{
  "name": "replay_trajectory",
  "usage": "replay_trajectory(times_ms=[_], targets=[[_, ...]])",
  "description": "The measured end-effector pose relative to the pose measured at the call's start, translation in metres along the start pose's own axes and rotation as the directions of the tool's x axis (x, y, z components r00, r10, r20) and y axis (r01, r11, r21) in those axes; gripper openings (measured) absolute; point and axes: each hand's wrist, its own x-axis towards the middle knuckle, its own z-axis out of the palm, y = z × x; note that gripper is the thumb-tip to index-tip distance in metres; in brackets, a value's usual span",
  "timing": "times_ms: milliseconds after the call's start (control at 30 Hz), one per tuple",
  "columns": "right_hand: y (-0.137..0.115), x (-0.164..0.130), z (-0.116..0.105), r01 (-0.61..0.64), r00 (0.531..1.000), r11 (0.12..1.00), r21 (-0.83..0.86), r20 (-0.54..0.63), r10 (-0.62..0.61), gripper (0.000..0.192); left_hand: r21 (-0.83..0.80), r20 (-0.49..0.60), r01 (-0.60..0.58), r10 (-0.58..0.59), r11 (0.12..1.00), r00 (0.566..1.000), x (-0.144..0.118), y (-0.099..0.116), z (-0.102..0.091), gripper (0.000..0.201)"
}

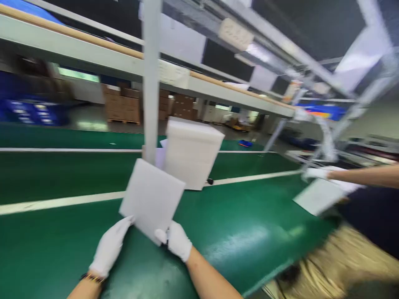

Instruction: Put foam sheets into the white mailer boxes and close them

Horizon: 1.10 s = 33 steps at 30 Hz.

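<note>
Both of my hands wear white gloves. A flat, square white foam sheet (152, 199) is tilted up over the green table, held between them. My left hand (110, 245) is closed at its lower left edge, fingertips against it. At the lower right corner, my right hand (177, 241) grips the sheet with the thumb on its front face. Something small and dark shows by the right fingers, too blurred to name. Just behind stands a tall stack of white foam sheets (193, 155), beside a grey upright post (151, 83).
The green work surface (237, 232) has white lines across it. At right, another person's gloved hand (314, 174) holds a white sheet (321, 197). A shelf beam (230, 91) crosses overhead. A small blue object (245, 143) lies farther back; cardboard boxes (121, 104) stand beyond.
</note>
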Motion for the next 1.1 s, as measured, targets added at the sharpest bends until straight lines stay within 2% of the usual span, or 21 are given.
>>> replay_trajectory(times_ms=[67,133,200,367,500,667,767,833,900,967,1033,1100], targets=[[0.0,0.0,-0.002,0.007,1.0,0.999,-0.048,-0.007,-0.007,0.06,-0.237,0.087,0.212,-0.197,0.948,0.977,0.002,0.028,-0.005,0.051],[0.005,0.003,-0.004,-0.014,1.0,0.994,-0.109,-0.011,0.013,0.062,-0.255,0.062,0.269,-0.262,0.929,0.963,0.006,0.041,-0.005,0.049],[0.013,0.009,-0.005,-0.003,1.0,0.989,-0.148,-0.008,0.001,0.062,-0.261,0.033,0.297,-0.299,0.919,0.954,0.009,0.042,-0.004,0.044],[0.034,0.016,-0.002,0.048,0.996,0.971,-0.234,-0.063,-0.064,0.061,-0.262,0.01,0.306,-0.315,0.915,0.949,0.004,0.037,-0.004,0.038],[0.044,0.019,-0.001,0.057,0.996,0.956,-0.287,-0.051,-0.075,0.057,-0.246,-0.006,0.284,-0.295,0.927,0.955,0.003,0.038,-0.003,0.037],[0.046,0.024,-0.004,0.066,0.996,0.95,-0.306,-0.034,-0.08,0.064,-0.159,-0.128,0.184,-0.205,0.97,0.97,0.002,0.049,-0.016,0.036],[0.045,0.025,-0.005,0.052,0.997,0.947,-0.317,-0.035,-0.066,0.065,-0.065,-0.231,0.088,-0.101,0.994,0.968,-0.009,0.059,-0.042,0.035],[0.044,0.024,-0.004,0.048,0.997,0.946,-0.32,-0.036,-0.062,0.065,0.134,-0.334,0.021,0.025,0.991,0.942,-0.023,0.059,-0.068,0.035],[0.043,0.024,-0.004,0.052,0.997,0.946,-0.32,-0.033,-0.066,0.066,0.398,-0.411,0.041,0.138,0.916,0.901,-0.039,0.051,-0.1,0.035],[0.041,0.024,-0.003,0.071,0.996,0.948,-0.309,-0.034,-0.086,0.067,0.577,-0.453,0.187,0.121,0.795,0.883,-0.056,0.037,-0.138,0.034],[0.041,0.024,-0.001,0.097,0.993,0.952,-0.291,-0.042,-0.114,0.066,0.656,-0.507,0.399,-0.017,0.641,0.862,-0.072,0.021,-0.182,0.039],[0.043,0.025,0.001,0.106,0.99,0.954,-0.28,-0.059,-0.127,0.065,0.684,-0.568,0.575,-0.167,0.449,0.806,-0.087,0.007,-0.226,0.045]])
